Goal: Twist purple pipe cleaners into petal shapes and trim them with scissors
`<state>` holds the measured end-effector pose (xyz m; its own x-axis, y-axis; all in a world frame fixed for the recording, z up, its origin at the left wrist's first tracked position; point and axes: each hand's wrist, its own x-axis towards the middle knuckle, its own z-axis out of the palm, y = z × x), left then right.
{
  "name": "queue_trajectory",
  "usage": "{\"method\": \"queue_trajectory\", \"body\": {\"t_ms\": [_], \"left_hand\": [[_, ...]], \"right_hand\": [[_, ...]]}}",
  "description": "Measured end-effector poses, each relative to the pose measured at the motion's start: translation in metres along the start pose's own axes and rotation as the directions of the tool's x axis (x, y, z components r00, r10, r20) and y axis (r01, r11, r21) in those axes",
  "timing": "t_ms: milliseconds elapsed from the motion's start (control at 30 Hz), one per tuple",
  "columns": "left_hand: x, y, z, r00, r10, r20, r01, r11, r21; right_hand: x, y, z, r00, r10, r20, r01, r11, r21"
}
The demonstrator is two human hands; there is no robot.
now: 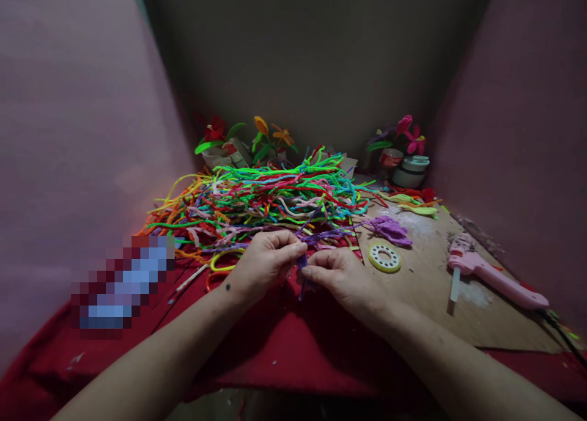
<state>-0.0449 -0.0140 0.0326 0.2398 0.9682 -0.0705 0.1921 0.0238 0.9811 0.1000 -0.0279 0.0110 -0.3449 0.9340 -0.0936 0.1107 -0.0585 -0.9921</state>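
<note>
My left hand [266, 263] and my right hand [340, 275] meet over the red cloth [275, 341], fingertips pinched together. Between them they hold a purple pipe cleaner [302, 268], bent and hanging down a little from the fingers. Just behind the hands lies a big loose pile of pipe cleaners [270, 201] in green, orange, pink, blue and red. A purple strand [328, 234] runs from the pile toward my right hand.
A bunch of folded purple pipe cleaners [389, 228] and a round yellow-white tape ring [384, 257] lie on a brown board [431, 292]. A pink glue gun [490, 277] rests at the right. Pipe-cleaner flowers [270, 137] and small jars [410, 170] stand at the back. Yellow-handled scissors [222, 263] lie left of my hand.
</note>
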Motion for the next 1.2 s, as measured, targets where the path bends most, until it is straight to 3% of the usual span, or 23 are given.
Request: {"method": "queue_trajectory", "body": {"t_ms": [67, 167, 233, 333, 433, 600, 733, 867, 967, 1200], "left_hand": [[0.001, -0.002, 0.001, 1.000, -0.016, 0.007, 0.016, 0.998, -0.068], [0.001, -0.001, 0.001, 0.999, 0.039, -0.030, -0.038, 0.998, 0.042], [0.000, 0.002, 0.000, 0.999, 0.033, 0.011, -0.034, 0.994, 0.108], [0.001, 0.005, -0.002, 0.997, -0.011, 0.077, 0.001, 0.992, 0.124], [0.002, 0.003, -0.002, 0.999, 0.005, 0.053, -0.013, 0.990, 0.140], [0.003, -0.006, -0.002, 0.992, 0.124, 0.008, -0.122, 0.958, 0.260], [0.002, -0.009, 0.000, 0.968, 0.251, -0.011, -0.222, 0.874, 0.433], [0.000, -0.008, 0.003, 0.952, 0.306, -0.007, -0.255, 0.806, 0.534], [0.001, -0.007, 0.002, 0.957, 0.290, -0.030, -0.245, 0.854, 0.458], [0.004, 0.001, -0.010, 0.994, 0.106, -0.021, -0.099, 0.972, 0.213]], "right_hand": [[0.000, 0.000, 0.001, 1.000, -0.019, -0.015, 0.019, 1.000, -0.005], [0.001, 0.003, 0.002, 0.998, -0.057, -0.030, 0.057, 0.998, 0.027], [0.002, 0.004, 0.001, 0.998, -0.067, -0.022, 0.068, 0.996, 0.049], [0.003, 0.006, 0.001, 0.997, -0.080, -0.019, 0.081, 0.996, 0.043], [0.003, 0.006, 0.001, 0.993, -0.112, -0.034, 0.112, 0.994, -0.013], [0.004, 0.011, 0.003, 0.985, -0.157, -0.072, 0.148, 0.982, -0.118], [0.004, 0.018, 0.005, 0.971, -0.194, -0.141, 0.165, 0.967, -0.195], [0.004, 0.026, 0.007, 0.951, -0.243, -0.190, 0.192, 0.948, -0.253], [0.004, 0.026, 0.008, 0.965, -0.180, -0.190, 0.142, 0.970, -0.199], [0.001, 0.004, 0.008, 0.999, 0.000, -0.052, 0.005, 0.996, 0.094]]}}
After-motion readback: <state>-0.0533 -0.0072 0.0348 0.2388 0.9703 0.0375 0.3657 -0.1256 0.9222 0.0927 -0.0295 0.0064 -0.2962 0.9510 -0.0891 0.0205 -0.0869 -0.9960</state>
